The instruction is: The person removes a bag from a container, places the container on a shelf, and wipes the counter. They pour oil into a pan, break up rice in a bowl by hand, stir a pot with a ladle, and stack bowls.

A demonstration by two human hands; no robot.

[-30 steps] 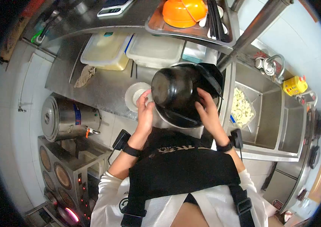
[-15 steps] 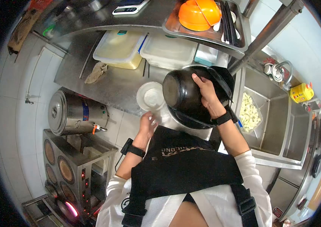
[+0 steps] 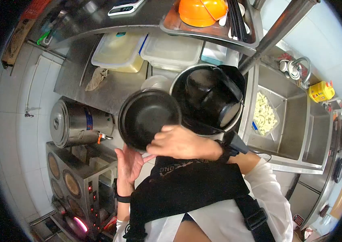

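My right hand [image 3: 175,143] grips the near rim of a black bowl [image 3: 146,117], closed and slightly blurred. The bowl is tipped so its dark inside faces me. Just below it is my left hand [image 3: 129,165], palm up with the thumb spread; its other fingers are partly hidden by the bowl and my right hand. Behind the bowl, a small whitish bowl [image 3: 154,82] is partly covered. To the right, a large round metal container [image 3: 177,80] holds more black bowls [image 3: 209,94], stacked on their sides.
Two lidded plastic tubs [image 3: 118,50] line the back of the steel counter [image 3: 72,80], near a crumpled cloth [image 3: 96,78]. An overhead shelf bears a tray [image 3: 175,27] with orange bowls [image 3: 199,12]. At right, a sink [image 3: 288,121] contains a tub of pale chopped food [image 3: 265,115].
My right hand has brought a black bowl leftward from the metal container and turned its inside toward me. My left hand has moved lower and left, turning palm up beneath it.
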